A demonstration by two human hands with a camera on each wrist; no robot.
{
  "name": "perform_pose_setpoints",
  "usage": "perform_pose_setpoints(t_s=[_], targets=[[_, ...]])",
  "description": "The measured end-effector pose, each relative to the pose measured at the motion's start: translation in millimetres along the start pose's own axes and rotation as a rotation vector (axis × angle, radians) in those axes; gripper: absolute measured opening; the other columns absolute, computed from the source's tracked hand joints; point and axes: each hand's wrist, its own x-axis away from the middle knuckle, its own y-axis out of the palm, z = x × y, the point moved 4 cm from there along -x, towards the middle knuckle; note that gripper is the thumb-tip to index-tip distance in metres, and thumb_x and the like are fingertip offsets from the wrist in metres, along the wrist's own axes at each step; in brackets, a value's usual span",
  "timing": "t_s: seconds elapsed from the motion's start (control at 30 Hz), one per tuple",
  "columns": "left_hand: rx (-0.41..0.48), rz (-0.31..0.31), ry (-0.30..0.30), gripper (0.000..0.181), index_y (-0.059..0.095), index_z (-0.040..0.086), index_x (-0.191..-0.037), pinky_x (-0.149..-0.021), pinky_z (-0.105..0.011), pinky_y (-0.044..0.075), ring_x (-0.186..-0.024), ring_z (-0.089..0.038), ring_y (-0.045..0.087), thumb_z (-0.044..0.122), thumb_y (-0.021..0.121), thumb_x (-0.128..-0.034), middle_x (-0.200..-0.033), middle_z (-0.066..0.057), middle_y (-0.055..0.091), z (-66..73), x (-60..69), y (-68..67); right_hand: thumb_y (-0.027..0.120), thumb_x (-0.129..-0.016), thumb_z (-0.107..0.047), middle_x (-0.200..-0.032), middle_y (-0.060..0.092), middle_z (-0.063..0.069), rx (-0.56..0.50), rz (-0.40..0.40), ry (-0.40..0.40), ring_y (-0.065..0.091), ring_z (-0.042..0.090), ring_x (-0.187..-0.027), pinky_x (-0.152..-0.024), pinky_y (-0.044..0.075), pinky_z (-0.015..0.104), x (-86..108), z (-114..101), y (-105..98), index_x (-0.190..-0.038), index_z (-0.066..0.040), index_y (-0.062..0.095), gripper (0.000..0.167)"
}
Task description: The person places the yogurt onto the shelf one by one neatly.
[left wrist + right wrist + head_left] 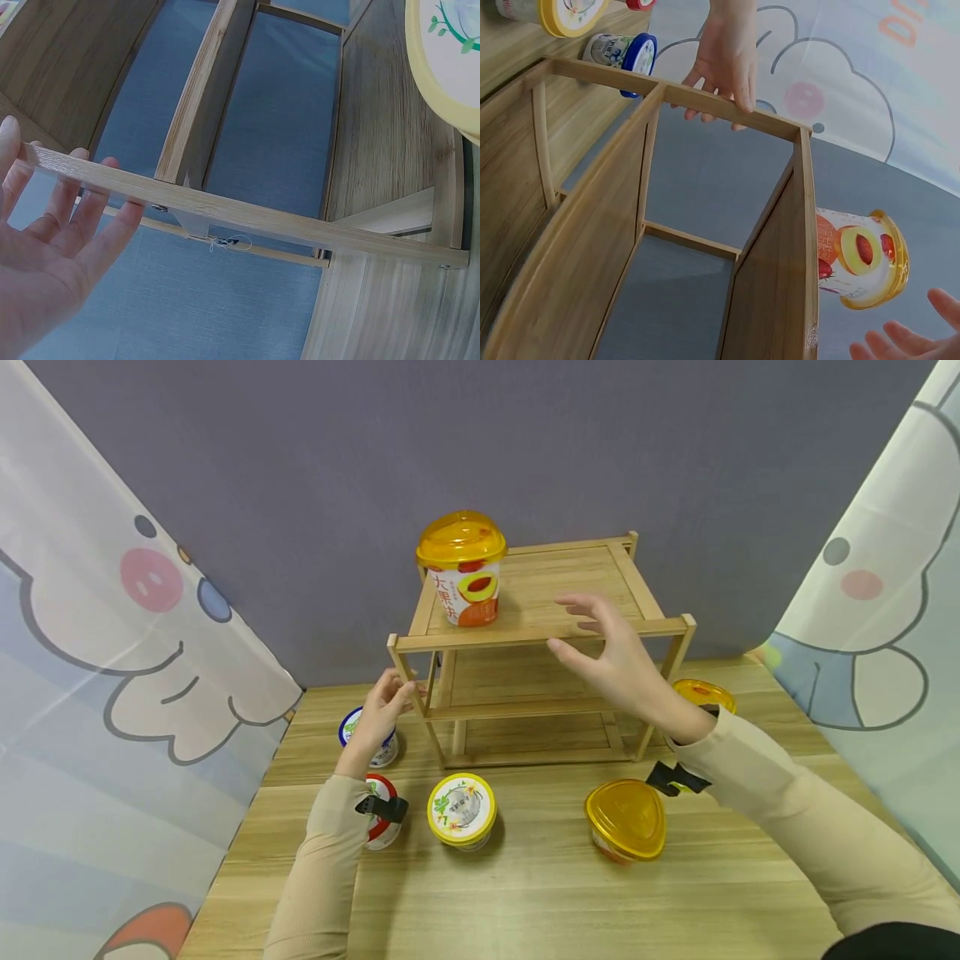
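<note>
Three-tier wooden shelf (570, 581) is set upright on the table (525, 902), against the grey wall (480, 435). Its front-left post is gripped by the left hand (386, 706) between top and middle tiers, fingers wrapped behind the post. Fruit cup (461, 572) with a clear orange domed lid is placed upright on the top tier, near the front-left corner. The right hand (611, 660) is held wide, thumb and fingers spread, at the top tier's front edge, right of the cup; nothing is held, cup not touched.

On the table: blue-lid tub (348, 727) is seen left of the shelf, partly hidden by the left arm. Red-lid tub (384, 837) is half covered by the wrist strap (390, 808). Yellow-lid tub (462, 810) is placed just in front of the shelf. Two more orange-lid cups: front cup (626, 818) is placed front-right, side cup (703, 693) is partly blocked by the right arm. Both sides are flanked by cartoon-print curtains (67, 693).
</note>
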Motion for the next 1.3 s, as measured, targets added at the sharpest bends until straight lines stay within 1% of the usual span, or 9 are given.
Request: perform_pose_setpoints(t_s=[0.23,0.37,0.43,0.5,0.6,0.73,1.0,1.23,1.3], targets=[[-0.014,0.008,-0.007,0.031,0.042,0.005,-0.114,-0.090,-0.046,0.040,-0.095,-0.011,0.056,0.027,0.044,-0.0930,-0.099,-0.005,0.055,0.5,-0.3,-0.3,0.057,-0.087,-0.019,-0.124,0.046,0.010,-0.010,-0.067,-0.015,0.041,0.027,-0.115,-0.095,0.033,0.047,15.6,0.4,-1.3,-0.123,-0.004,0.045,0.041],[-0.005,0.010,-0.016,0.030,0.041,0.000,-0.114,-0.089,-0.048,0.040,-0.089,-0.004,0.055,0.021,0.042,-0.0939,-0.099,-0.006,0.055,8.6,1.8,1.7,0.056,-0.087,-0.013,-0.125,0.045,0.007,-0.063,-0.140,-0.021,0.042,0.024,-0.114,-0.095,0.034,0.045,26.2,-0.6,1.2,-0.122,-0.006,0.046,0.037],[0.006,0.012,-0.028,0.028,0.040,-0.002,-0.115,-0.090,-0.049,0.039,-0.095,-0.016,0.057,0.016,0.041,-0.0945,-0.098,-0.009,0.054,14.9,3.3,3.7,0.056,-0.087,-0.011,-0.125,0.046,0.006,-0.075,-0.169,-0.025,0.042,0.021,-0.114,-0.094,0.034,0.043,31.4,-0.6,2.5,-0.121,-0.008,0.047,0.036],[0.010,0.012,-0.040,0.027,0.038,-0.005,-0.116,-0.091,-0.050,0.037,-0.100,-0.028,0.055,0.012,0.039,-0.0948,-0.101,-0.019,0.053,18.3,3.8,4.8,0.056,-0.087,-0.010,-0.125,0.046,0.004,-0.073,-0.190,-0.030,0.043,0.018,-0.112,-0.094,0.035,0.039,36.4,-0.3,3.6,-0.121,-0.010,0.048,0.035],[0.018,0.012,-0.042,0.028,0.038,-0.004,-0.117,-0.091,-0.050,0.037,-0.106,-0.044,0.046,0.012,0.040,-0.0946,-0.106,-0.028,0.050,12.5,1.7,3.8,0.056,-0.086,-0.009,-0.125,0.047,0.003,-0.071,-0.216,-0.042,0.044,0.016,-0.111,-0.093,0.037,0.033,44.5,1.3,5.7,-0.120,-0.010,0.049,0.035],[0.011,0.020,-0.037,0.029,0.040,0.000,-0.116,-0.091,-0.046,0.040,-0.106,-0.041,0.048,0.018,0.042,-0.0938,-0.110,-0.032,0.048,1.8,-0.8,1.4,0.057,-0.085,-0.007,-0.124,0.048,0.003,-0.063,-0.238,-0.070,0.044,0.014,-0.111,-0.092,0.038,0.030,55.8,5.8,8.4,-0.118,-0.011,0.050,0.034],[-0.005,0.023,-0.037,0.030,0.039,0.000,-0.114,-0.091,-0.047,0.039,-0.105,-0.037,0.050,0.021,0.042,-0.0940,-0.110,-0.030,0.048,-0.3,-0.1,0.8,0.058,-0.085,-0.007,-0.122,0.049,0.003,-0.043,-0.280,-0.040,0.042,0.008,-0.113,-0.091,0.035,0.018,78.1,25.6,12.1,-0.116,-0.015,0.051,0.033],[0.016,0.020,-0.044,0.031,0.039,-0.001,-0.117,-0.091,-0.047,0.039,-0.106,-0.040,0.048,0.019,0.042,-0.0940,-0.110,-0.031,0.047,2.0,-0.1,0.9,0.060,-0.083,-0.008,-0.121,0.050,0.002,0.043,-0.297,-0.048,0.044,0.012,-0.112,-0.091,0.039,0.030,93.2,41.0,14.1,-0.115,-0.014,0.052,0.033],[0.017,0.023,-0.051,0.029,0.039,-0.001,-0.117,-0.091,-0.047,0.039,-0.106,-0.040,0.048,0.017,0.042,-0.0941,-0.107,-0.027,0.049,5.0,1.0,1.7,0.061,-0.083,-0.009,-0.121,0.050,0.003,0.068,-0.303,-0.055,0.045,0.015,-0.111,-0.089,0.041,0.032,97.6,45.2,14.7,-0.114,-0.012,0.053,0.032]])
